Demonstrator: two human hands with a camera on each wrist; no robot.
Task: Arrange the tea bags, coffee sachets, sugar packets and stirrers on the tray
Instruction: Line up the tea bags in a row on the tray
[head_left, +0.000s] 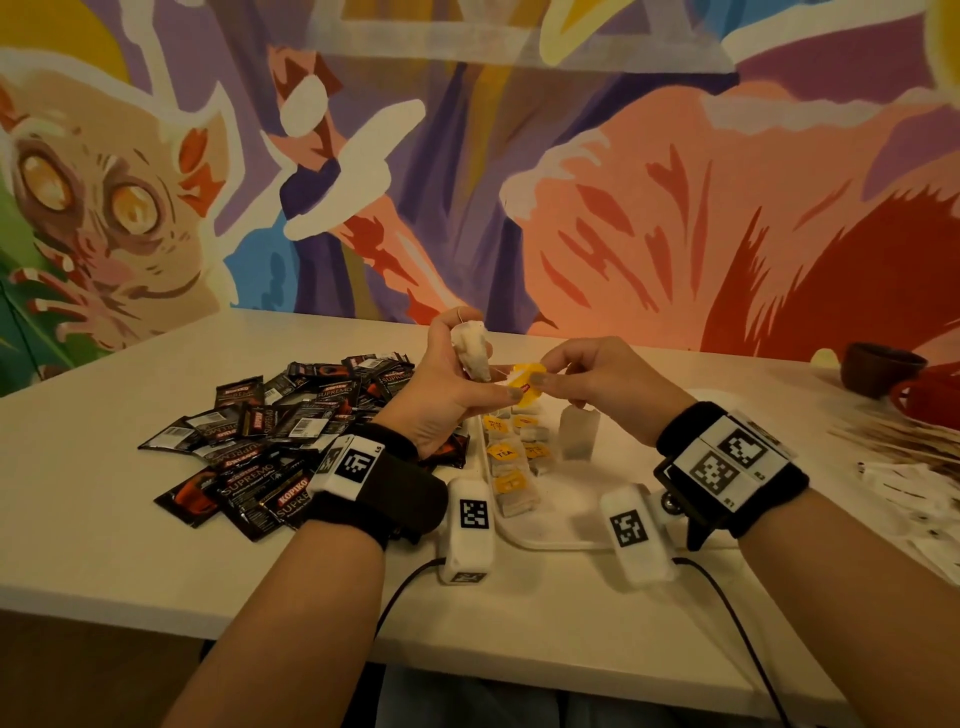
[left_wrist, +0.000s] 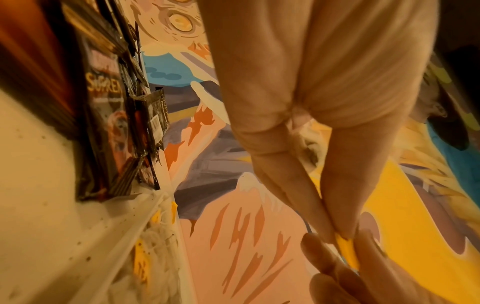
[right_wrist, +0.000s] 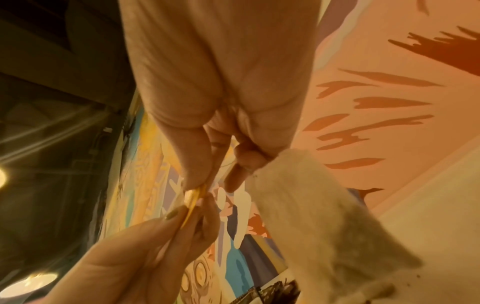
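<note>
My left hand is raised over the white tray and grips a crumpled white tea bag in its curled fingers. Thumb and forefinger of that hand pinch the yellow tag, which my right hand pinches from the other side. A second tea bag hangs under the right hand's lower fingers. The wrist views show both pinches on the yellow tag and the hanging tea bag. A row of tea bags lies on the tray's left side.
A pile of black coffee sachets covers the table left of the tray. Wooden stirrers and white sugar packets lie at the right, behind them a dark cup. A painted wall stands along the table's far edge.
</note>
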